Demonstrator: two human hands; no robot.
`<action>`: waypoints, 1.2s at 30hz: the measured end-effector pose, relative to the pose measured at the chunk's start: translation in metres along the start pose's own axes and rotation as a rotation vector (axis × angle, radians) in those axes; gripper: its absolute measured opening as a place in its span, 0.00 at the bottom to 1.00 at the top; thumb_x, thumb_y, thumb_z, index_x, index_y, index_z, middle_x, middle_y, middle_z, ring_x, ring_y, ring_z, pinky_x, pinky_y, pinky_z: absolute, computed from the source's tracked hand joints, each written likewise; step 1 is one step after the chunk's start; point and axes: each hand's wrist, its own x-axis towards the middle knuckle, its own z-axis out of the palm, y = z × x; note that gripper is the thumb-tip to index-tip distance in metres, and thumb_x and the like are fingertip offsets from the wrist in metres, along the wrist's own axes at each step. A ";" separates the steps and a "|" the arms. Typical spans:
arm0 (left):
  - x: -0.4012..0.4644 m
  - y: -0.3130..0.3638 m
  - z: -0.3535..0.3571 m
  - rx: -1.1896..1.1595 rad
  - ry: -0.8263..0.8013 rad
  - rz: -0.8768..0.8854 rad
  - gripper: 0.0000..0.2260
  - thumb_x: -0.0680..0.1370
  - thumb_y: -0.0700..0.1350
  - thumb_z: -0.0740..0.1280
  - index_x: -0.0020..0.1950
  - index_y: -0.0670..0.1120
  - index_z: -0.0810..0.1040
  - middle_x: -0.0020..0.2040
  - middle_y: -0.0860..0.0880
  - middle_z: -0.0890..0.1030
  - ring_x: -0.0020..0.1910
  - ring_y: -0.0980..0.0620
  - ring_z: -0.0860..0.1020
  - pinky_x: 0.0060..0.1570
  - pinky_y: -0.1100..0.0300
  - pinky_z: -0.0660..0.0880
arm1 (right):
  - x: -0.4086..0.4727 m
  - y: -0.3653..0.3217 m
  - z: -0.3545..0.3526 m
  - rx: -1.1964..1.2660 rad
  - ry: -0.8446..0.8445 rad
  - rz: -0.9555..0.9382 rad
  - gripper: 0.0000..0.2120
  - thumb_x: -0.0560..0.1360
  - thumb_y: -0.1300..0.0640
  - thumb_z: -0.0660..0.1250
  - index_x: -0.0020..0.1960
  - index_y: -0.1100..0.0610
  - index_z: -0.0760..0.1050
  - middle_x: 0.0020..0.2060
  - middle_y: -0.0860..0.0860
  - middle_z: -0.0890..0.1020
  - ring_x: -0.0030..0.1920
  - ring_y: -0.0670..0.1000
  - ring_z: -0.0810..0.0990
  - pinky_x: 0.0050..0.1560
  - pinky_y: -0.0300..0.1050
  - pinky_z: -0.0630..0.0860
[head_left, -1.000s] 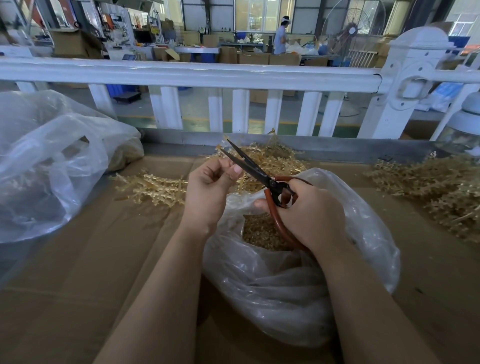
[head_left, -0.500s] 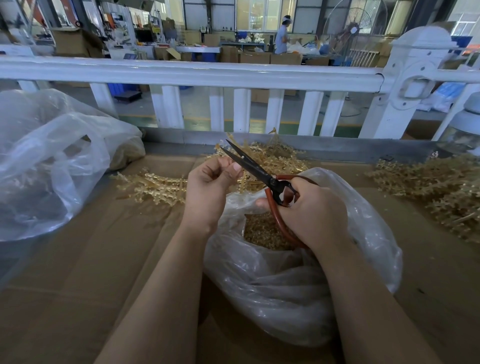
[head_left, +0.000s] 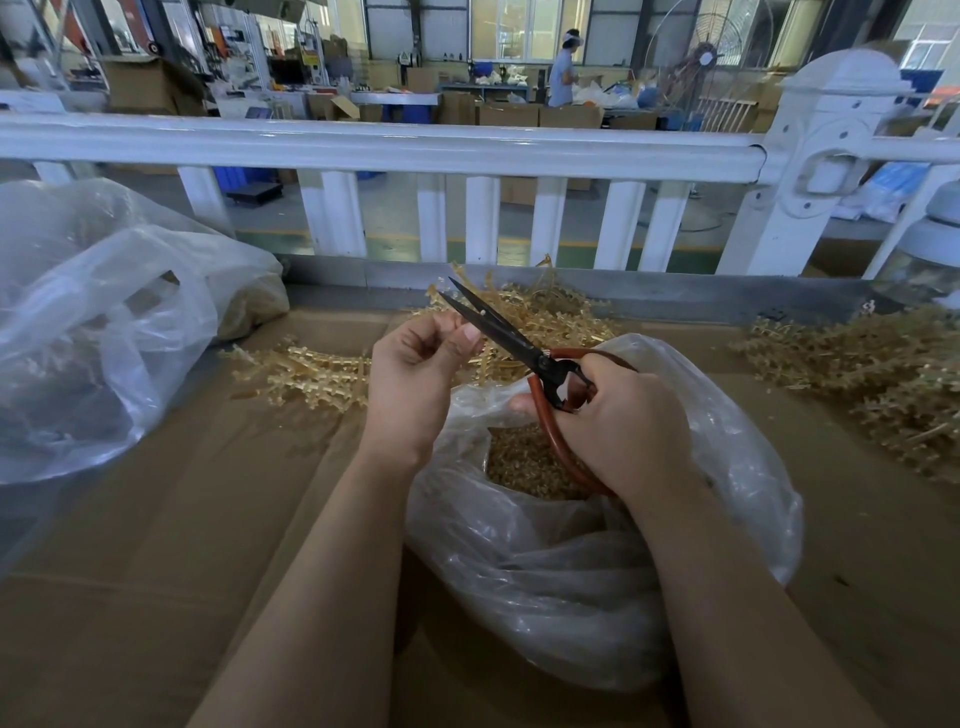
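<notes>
- The right hand (head_left: 623, 421), at frame centre, gripped the red handles of the scissors (head_left: 501, 335), fingers curled round them.
- The blades stood slightly apart, pointing upper left, above the open bag (head_left: 597, 582) on the bench (head_left: 156, 571).
- The left hand (head_left: 415, 379) was curled beside the blades, thumb against forefinger; whether it pinched anything could not be told.

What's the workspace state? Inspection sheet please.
Surface: brown cardboard covers the bench.
Job's things: scissors, blades slightly apart; open clear bag of cut golden bits beneath the hands.
Clutter: golden plastic sprigs piled behind and at right; second clear bag at left.
Hands: right hand grips the scissors' red handles; left hand curled at the blades, contents too small to tell.
Cables: nothing seen.
Surroundings: white railing; workshop beyond with boxes and a person.
</notes>
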 end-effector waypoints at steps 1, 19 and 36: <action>0.000 0.000 0.000 0.005 0.005 0.002 0.10 0.78 0.34 0.67 0.38 0.42 0.76 0.38 0.49 0.79 0.40 0.56 0.77 0.46 0.64 0.75 | 0.000 0.000 -0.001 -0.011 0.009 -0.006 0.34 0.65 0.20 0.56 0.40 0.50 0.76 0.32 0.40 0.77 0.33 0.43 0.76 0.34 0.39 0.74; -0.003 -0.002 0.002 0.165 -0.029 0.030 0.07 0.79 0.35 0.68 0.45 0.31 0.77 0.46 0.29 0.78 0.44 0.35 0.78 0.53 0.42 0.77 | -0.002 0.001 0.006 -0.007 0.047 -0.020 0.32 0.67 0.21 0.57 0.45 0.50 0.73 0.39 0.42 0.78 0.39 0.43 0.76 0.38 0.39 0.74; -0.001 -0.007 -0.001 0.054 -0.076 0.006 0.10 0.79 0.37 0.68 0.46 0.29 0.76 0.43 0.34 0.78 0.43 0.47 0.76 0.47 0.57 0.76 | -0.003 -0.003 0.003 -0.021 0.042 0.022 0.32 0.65 0.19 0.55 0.38 0.48 0.72 0.29 0.36 0.70 0.30 0.37 0.69 0.30 0.33 0.65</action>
